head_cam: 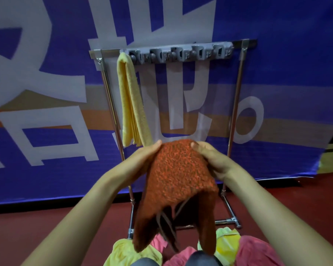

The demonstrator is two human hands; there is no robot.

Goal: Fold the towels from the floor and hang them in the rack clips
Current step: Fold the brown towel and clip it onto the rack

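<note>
I hold a rust-orange towel (pixel 178 181) folded over between both hands, its two ends drooping toward the floor. My left hand (pixel 142 160) grips its left top edge and my right hand (pixel 211 158) grips its right top edge. Behind it stands a metal rack (pixel 236 104) with a grey strip of clips (pixel 181 53) along its top bar. A folded yellow towel (pixel 132 104) hangs from the leftmost clip. On the floor below lie more towels: yellow (pixel 123 252), pink (pixel 181 256), yellow-green (pixel 227 239) and red-pink (pixel 258 252).
A blue banner wall (pixel 46 93) with large pale letters stands right behind the rack. The floor (pixel 46 227) is dark red. My knees (pixel 200 259) show at the bottom edge. The rack's base bars (pixel 227 220) stick out along the floor.
</note>
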